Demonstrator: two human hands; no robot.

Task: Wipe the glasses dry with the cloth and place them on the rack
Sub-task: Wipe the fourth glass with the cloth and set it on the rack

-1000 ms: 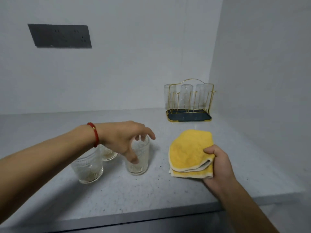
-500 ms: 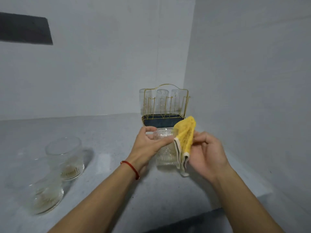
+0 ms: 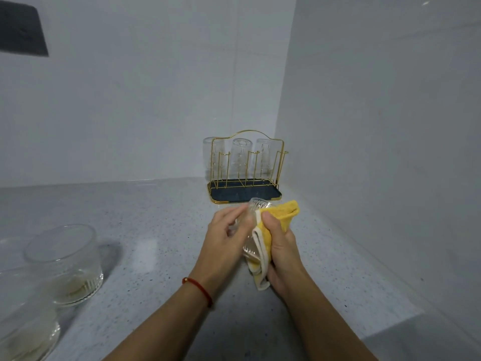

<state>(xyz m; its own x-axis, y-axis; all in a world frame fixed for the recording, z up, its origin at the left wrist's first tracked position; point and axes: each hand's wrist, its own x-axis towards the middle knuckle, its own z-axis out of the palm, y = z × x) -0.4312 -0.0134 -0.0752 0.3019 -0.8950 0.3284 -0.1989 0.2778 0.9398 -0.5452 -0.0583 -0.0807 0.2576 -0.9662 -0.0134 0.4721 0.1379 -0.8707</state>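
Gold wire rack (image 3: 246,168) carries three clear glasses; both hands grip a ribbed glass (image 3: 253,230) in yellow cloth (image 3: 279,217); two glasses (image 3: 65,264) wait on the tabletop (image 3: 156,230).

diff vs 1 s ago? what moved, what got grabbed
The left hand lifted the ribbed glass off the counter toward the rack. The right hand picked up the yellow cloth and now wraps it around that glass. Unchanged: two glasses on the counter, three inverted glasses on the rack.
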